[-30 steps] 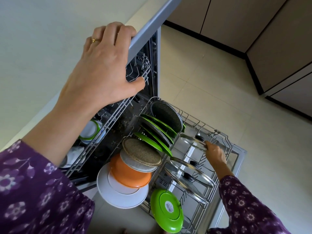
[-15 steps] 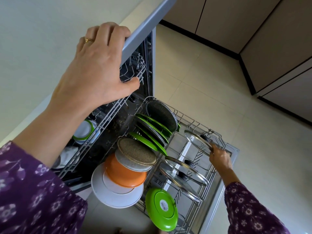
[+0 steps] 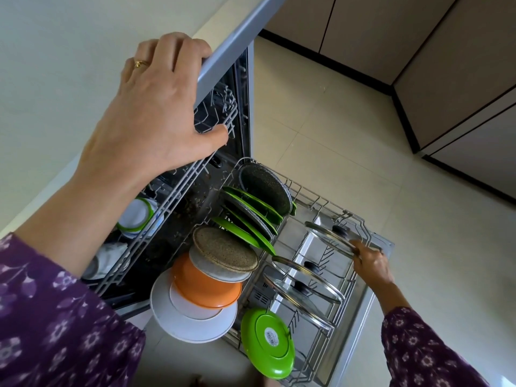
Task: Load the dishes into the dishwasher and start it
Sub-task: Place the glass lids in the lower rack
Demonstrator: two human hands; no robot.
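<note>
The cream tabletop [image 3: 69, 79] fills the left of the view, the pale tiled floor [image 3: 349, 135] the right, with brown cabinet fronts [image 3: 391, 32] at the far right. Under the tabletop the open dishwasher [image 3: 245, 107] shows its dark inside. Its grey wire lower rack [image 3: 315, 196] is pulled out over the floor, and the grey wire upper rack [image 3: 178, 191] sits higher on the left.

The left hand [image 3: 150, 115], in a purple flowered sleeve [image 3: 55, 317], has its grip clenched over the grey strip [image 3: 231, 51] along the tabletop's edge, fingers curled on top and thumb below.

In the near left of the lower rack stand a large white plate [image 3: 195, 328], an orange bowl [image 3: 206, 289], a grey plate [image 3: 217, 272] and a tan speckled round plate [image 3: 223, 248], overlapping. Beyond them lean green plates [image 3: 248, 230] and, farthest, a dark speckled pan [image 3: 265, 191]. A green round lid [image 3: 268, 342] stands at the near edge.

The right hand [image 3: 372, 263] has its grip pinching the rim of a glass lid with black knob [image 3: 326, 236], tilted over the far right of the lower rack. I cannot tell whether it rests on the wires. Two more glass lids [image 3: 304, 272] lean nearer.

A white bowl with green rim [image 3: 135, 215] sits in the upper rack. A gold ring [image 3: 139, 63] is on the left hand.
</note>
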